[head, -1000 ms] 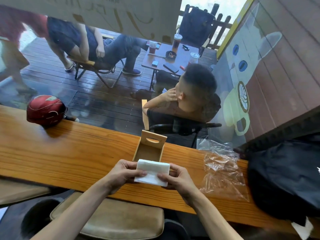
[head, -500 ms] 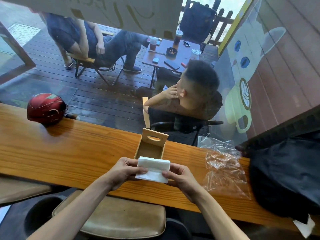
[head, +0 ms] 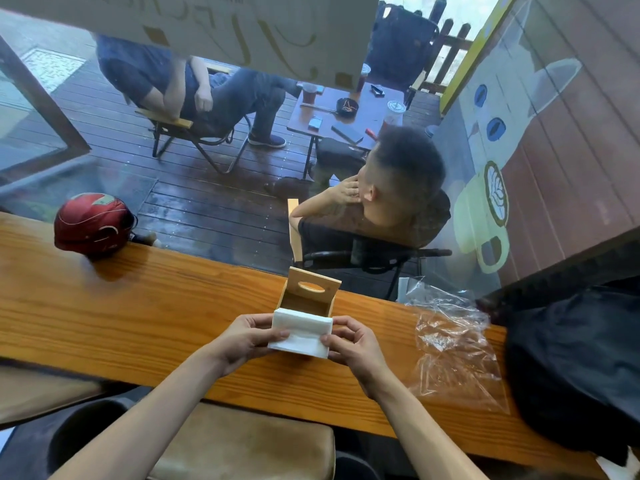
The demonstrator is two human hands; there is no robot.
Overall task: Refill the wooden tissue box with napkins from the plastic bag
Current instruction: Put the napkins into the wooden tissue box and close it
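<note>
— Starting at the left, what sat on the counter [head: 138,306]?

— A red helmet [head: 91,223] lay at the far edge, by the glass, well apart from everything else.

— And the hands?

— The left hand [head: 242,337] pinched the left end of the napkins [head: 301,332], thumb on top and fingers curled beneath. The right hand [head: 356,344] held the right end the same way. So each grip was closed on the stack, which hung just above the counter.

— Where was the box [head: 308,297]?

— Directly behind the napkins, at the counter's far edge. It stood open toward the person, with its slotted panel tilted up at the back. The stack's far edge sat right at the opening; whether it touched the wood, I could not tell.

— Further right?

— The bag [head: 453,344] lay crumpled and flat on the counter, near the right hand but apart from it. A black bundle of cloth [head: 581,358] rested beyond it, overlapping the bag's right edge.
</note>
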